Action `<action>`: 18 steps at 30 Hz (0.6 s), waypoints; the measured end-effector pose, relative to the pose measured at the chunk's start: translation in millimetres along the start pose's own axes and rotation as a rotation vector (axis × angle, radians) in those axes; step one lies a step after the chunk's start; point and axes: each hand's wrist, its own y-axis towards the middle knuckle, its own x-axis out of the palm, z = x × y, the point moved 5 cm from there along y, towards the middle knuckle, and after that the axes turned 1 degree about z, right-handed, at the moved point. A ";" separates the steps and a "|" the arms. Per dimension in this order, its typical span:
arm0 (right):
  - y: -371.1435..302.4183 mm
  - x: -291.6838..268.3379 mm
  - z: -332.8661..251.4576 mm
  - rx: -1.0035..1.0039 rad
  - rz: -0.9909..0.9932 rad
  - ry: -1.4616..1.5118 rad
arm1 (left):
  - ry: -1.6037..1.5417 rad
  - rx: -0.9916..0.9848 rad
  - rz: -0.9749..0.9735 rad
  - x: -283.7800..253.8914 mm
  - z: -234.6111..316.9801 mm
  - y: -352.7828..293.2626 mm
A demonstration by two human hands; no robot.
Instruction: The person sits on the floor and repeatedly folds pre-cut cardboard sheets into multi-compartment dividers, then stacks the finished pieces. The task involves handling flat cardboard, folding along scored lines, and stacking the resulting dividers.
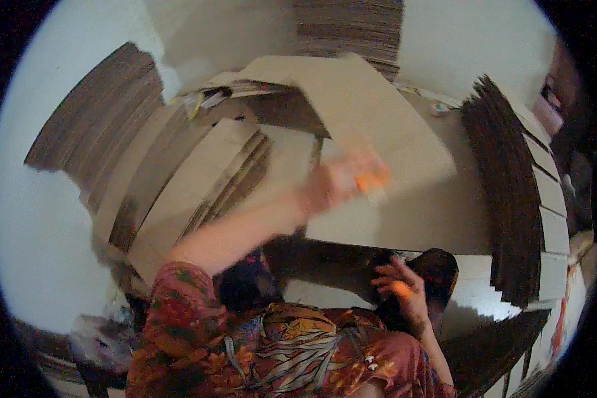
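My left hand (351,176) reaches across over a large flat cardboard sheet (391,113), its arm stretched out from the left. Motion smears its fingers, and an orange patch shows on or in them. What that orange patch is, I cannot make out. Low and to the right, my right hand (404,288) hovers above my dark-clad knee with its fingers spread apart. Something orange is around one of its fingers, and it holds nothing that I can see.
Cut cardboard pieces (199,169) lie left of the sheet. Taller cardboard stacks stand at the far left (99,113), the back (351,33) and the right (504,192). A small dark and white item (215,98) lies behind the cut pieces. A plastic bag (103,341) sits lower left.
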 end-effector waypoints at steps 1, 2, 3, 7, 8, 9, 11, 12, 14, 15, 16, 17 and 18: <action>-0.5 10.4 -13.3 -0.140 -0.081 0.225 | -0.099 0.060 -0.037 17.7 25.8 -27.1; 2.7 3.8 -9.9 -0.045 -0.059 0.345 | 0.062 0.253 -0.192 28.1 59.8 -46.5; 3.5 9.6 -17.6 -0.039 0.093 0.415 | -0.012 0.271 -0.252 42.8 69.6 -74.1; 1.4 -10.2 -1.7 0.009 0.298 0.257 | -0.101 0.061 -0.344 43.4 54.3 -127.4; -1.0 -14.2 0.6 -0.003 0.331 0.196 | -0.085 -0.059 -0.369 33.5 29.4 -130.7; -1.2 -12.4 -1.9 -0.067 0.340 0.024 | 0.095 -0.376 -0.394 23.7 -23.0 -149.5; -7.8 -13.1 -5.3 -0.192 0.392 -0.314 | 0.422 -0.764 -0.390 -34.2 -80.3 -152.2; -7.2 -11.0 -2.0 -0.207 0.369 -0.337 | -0.151 -1.155 0.080 -67.7 -128.9 -192.7; -9.9 -17.2 10.2 -0.227 0.378 -0.391 | 1.354 -0.912 -0.105 -118.5 -146.1 -195.4; -9.3 -9.1 6.4 -0.237 0.322 -0.437 | 1.429 -0.911 -0.058 -136.9 -170.0 -221.5; -7.7 -1.5 1.5 -0.242 0.280 -0.485 | 1.356 -0.983 -0.106 -141.7 -186.8 -229.6; -6.5 5.0 -2.9 -0.248 0.232 -0.533 | 1.287 -1.058 -0.149 -149.4 -200.8 -238.3; -8.3 5.0 -4.3 -0.262 0.231 -0.606 | 1.057 -1.186 -0.286 -148.2 -204.1 -227.2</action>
